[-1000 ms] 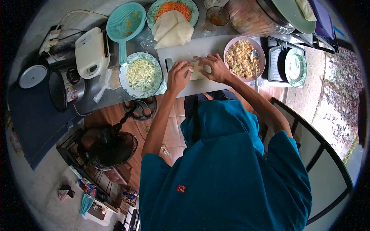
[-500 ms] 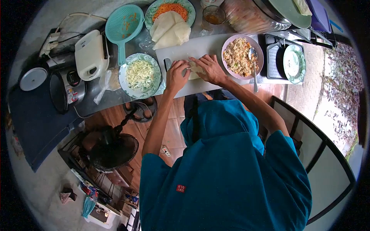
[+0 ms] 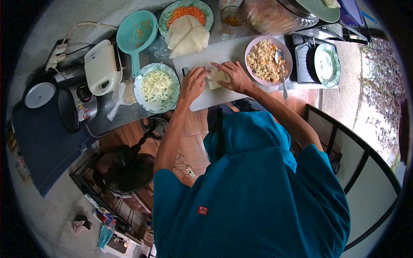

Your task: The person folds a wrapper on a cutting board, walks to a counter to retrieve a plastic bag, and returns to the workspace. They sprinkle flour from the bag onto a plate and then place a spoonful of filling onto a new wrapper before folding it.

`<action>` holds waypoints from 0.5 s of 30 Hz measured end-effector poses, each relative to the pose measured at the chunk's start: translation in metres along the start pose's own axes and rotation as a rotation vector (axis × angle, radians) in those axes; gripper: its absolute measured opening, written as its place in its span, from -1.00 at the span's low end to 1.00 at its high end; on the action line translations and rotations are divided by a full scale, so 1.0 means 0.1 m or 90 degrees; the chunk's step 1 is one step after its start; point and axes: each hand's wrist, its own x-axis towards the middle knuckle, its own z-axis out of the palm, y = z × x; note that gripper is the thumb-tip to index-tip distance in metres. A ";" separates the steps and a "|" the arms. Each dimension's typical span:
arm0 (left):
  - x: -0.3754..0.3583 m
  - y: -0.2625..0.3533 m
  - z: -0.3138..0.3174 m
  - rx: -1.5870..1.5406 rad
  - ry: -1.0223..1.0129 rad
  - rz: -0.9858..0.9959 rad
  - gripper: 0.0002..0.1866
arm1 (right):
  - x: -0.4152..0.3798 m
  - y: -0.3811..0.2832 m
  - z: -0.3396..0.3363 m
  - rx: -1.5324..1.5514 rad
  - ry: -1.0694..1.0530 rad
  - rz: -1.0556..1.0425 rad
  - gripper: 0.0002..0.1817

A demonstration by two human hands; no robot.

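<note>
A pale folded wrapper sheet (image 3: 215, 80) lies on the white cutting board (image 3: 206, 102), between my two hands. My left hand (image 3: 192, 84) rests at its left edge, fingers stretched out over the board. On the other side, my right hand (image 3: 235, 78) has its fingers spread, with the thumb side at the wrapper's right edge. Part of a knife (image 3: 185, 71) shows beside my left fingers. To the right sits a pink bowl (image 3: 247, 60) of crumbly mixed filling (image 3: 263, 60), with a spoon (image 3: 284, 79) leaning in it.
Shredded cabbage (image 3: 157, 87) fills a plate at left. Behind it are a green strainer (image 3: 137, 32) and a plate of shredded carrot (image 3: 187, 15) with stacked wrappers (image 3: 188, 36). A glass (image 3: 233, 18) stands at the back. A black pan (image 3: 304, 64) holds a plate (image 3: 327, 64) at right.
My hands have moved slightly apart, my left hand shifting left, and more of the folded wrapper shows between them. The view has shifted slightly.
</note>
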 end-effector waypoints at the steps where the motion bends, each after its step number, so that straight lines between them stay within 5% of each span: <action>1: -0.01 -0.01 0.02 0.003 -0.005 0.005 -0.64 | -0.02 -0.03 -0.04 0.048 -0.002 0.024 -0.12; 9: 0.14 0.02 0.13 0.001 0.081 0.063 -0.73 | -0.54 -0.28 -0.50 0.305 0.200 0.105 -0.35; 11: 0.18 0.02 0.13 -0.008 0.062 0.039 -0.75 | -0.76 -0.30 -0.88 0.295 0.237 0.194 -0.40; 15: 0.18 -0.01 0.11 -0.023 0.044 0.024 -0.74 | -1.45 0.79 -1.49 -0.016 0.531 0.099 -0.55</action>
